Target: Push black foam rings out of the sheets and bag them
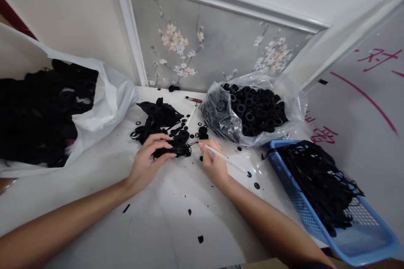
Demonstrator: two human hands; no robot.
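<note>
My left hand (150, 155) is closed on a black rubber-like piece (176, 149) near the middle of the table, thumb in front and fingers on top. Between the thumb and fingers of my right hand (215, 162) is a thin white-handled pick (225, 159). Its dark, narrow tip points left and reaches the edge of the black piece; whether it touches is too small to tell. Just behind my left hand lies a heap of black pieces (160, 112). Small black rings and discs (203, 131) are scattered between the hands and the heap.
A white bag (110, 96) full of black parts stands on the left. At the back right, a clear plastic bag (217, 113) holds black rings. A blue basket (303, 214) with black strips sits at the right edge. A red pen-like tool (193, 100) lies behind; black scraps (200, 239) dot the front.
</note>
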